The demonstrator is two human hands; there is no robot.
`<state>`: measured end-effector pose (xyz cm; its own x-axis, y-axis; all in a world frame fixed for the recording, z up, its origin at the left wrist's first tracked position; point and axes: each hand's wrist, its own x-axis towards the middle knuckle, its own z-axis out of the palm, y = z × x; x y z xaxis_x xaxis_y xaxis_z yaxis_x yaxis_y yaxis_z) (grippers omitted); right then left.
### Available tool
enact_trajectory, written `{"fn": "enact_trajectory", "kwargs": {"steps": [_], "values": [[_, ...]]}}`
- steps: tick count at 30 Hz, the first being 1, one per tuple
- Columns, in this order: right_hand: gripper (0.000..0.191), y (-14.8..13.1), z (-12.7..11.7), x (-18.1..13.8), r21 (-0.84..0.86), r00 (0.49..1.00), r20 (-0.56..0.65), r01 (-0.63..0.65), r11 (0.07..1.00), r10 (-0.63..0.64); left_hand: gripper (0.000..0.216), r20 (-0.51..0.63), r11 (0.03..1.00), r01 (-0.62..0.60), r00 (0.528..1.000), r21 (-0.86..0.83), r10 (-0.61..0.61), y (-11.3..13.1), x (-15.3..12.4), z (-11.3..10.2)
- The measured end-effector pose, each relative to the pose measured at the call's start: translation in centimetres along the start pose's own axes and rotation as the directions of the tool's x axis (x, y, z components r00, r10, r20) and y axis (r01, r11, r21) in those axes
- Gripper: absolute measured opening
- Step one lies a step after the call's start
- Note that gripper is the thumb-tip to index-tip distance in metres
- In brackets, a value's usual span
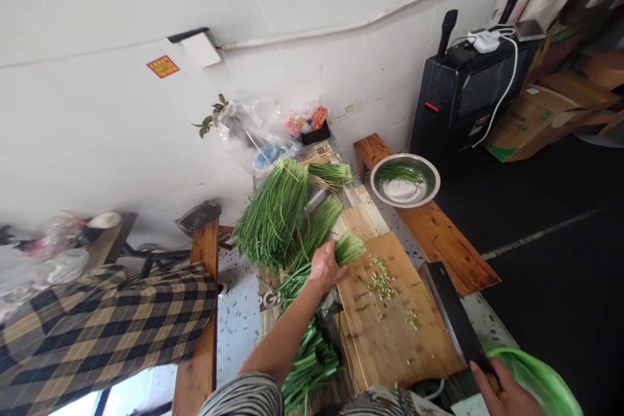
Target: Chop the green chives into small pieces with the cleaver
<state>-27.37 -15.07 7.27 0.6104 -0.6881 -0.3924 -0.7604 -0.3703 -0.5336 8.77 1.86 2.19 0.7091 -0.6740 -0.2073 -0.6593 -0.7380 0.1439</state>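
Observation:
My left hand [326,268] is closed around a bunch of garlic chives [350,247], its pale cut ends pointing right over the edge of the wooden cutting board [404,338]. At the lower right, my right hand [509,393] grips the handle of a dark-bladed cleaver [447,309], whose blade lies along the board's right side. Small chopped chive pieces [383,279] are scattered on the board. A large pile of chives [275,214] stands beyond my left hand, and more chive leaves [312,364] lie below my left forearm.
A steel bowl [405,181] with some chives sits on a wooden bench [443,240] to the right. Near my right hand is a green plastic-lined bin [531,370]. Plastic bags [253,127] lie at the table's far end. A black speaker [468,91] stands by the wall.

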Motion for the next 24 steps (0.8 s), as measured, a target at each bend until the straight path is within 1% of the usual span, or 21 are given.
{"fn": "enact_trajectory", "kwargs": {"steps": [1, 2, 4, 6, 8, 10, 12, 15, 18, 21, 24], "values": [[0.035, -0.7, -0.2, 0.0, -0.008, 0.999, 0.036, 0.004, 1.000, -0.004, 0.070, 0.065, 0.998, -0.062, 0.996, 0.015, 0.061, 1.1, -0.8, 0.6], [0.036, -1.5, -0.4, 0.0, -0.025, 0.999, 0.047, -0.011, 1.000, 0.012, 0.070, 0.130, 0.994, -0.107, 0.986, 0.033, 0.102, 2.3, -1.5, 1.2], [0.034, -2.9, -0.5, 0.0, -0.042, 0.997, 0.071, 0.014, 0.999, -0.011, 0.069, 0.240, 0.986, -0.152, 0.962, 0.066, 0.132, 4.6, -2.8, 2.4], [0.031, -4.0, -0.3, 0.1, -0.058, 0.994, 0.095, 0.056, 0.997, -0.050, 0.069, 0.296, 0.981, -0.177, 0.944, 0.081, 0.146, 6.4, -3.8, 3.3], [0.028, -4.9, 0.3, 0.3, -0.072, 0.986, 0.150, 0.085, 0.994, -0.074, 0.070, 0.301, 0.978, -0.191, 0.940, 0.082, 0.158, 7.6, -4.5, 3.8], [0.026, -5.4, 1.3, 0.6, -0.105, 0.977, 0.207, 0.076, 0.992, -0.053, 0.073, 0.284, 0.980, -0.178, 0.948, 0.088, 0.147, 8.2, -5.0, 4.0], [0.026, -5.8, 2.4, 0.8, -0.154, 0.971, 0.238, 0.057, 0.986, -0.019, 0.079, 0.263, 0.984, -0.161, 0.955, 0.079, 0.135, 8.3, -5.3, 4.0], [0.027, -6.1, 4.1, 1.2, -0.228, 0.969, 0.246, 0.063, 0.972, -0.005, 0.082, 0.223, 0.984, -0.178, 0.960, 0.030, 0.167, 8.1, -5.5, 4.0], [0.027, -6.1, 5.5, 1.5, -0.273, 0.968, 0.249, 0.087, 0.958, -0.017, 0.072, 0.185, 0.979, -0.201, 0.963, 0.011, 0.196, 7.9, -5.7, 4.1], [0.027, -5.7, 6.5, 1.8, -0.295, 0.967, 0.253, 0.107, 0.950, -0.030, 0.067, 0.199, 0.981, -0.192, 0.963, 0.027, 0.183, 7.8, -5.9, 4.2], [0.026, -5.4, 6.7, 1.9, -0.319, 0.969, 0.247, 0.114, 0.941, -0.033, 0.066, 0.219, 0.979, -0.205, 0.956, 0.025, 0.194, 8.0, -6.3, 4.4]]}}
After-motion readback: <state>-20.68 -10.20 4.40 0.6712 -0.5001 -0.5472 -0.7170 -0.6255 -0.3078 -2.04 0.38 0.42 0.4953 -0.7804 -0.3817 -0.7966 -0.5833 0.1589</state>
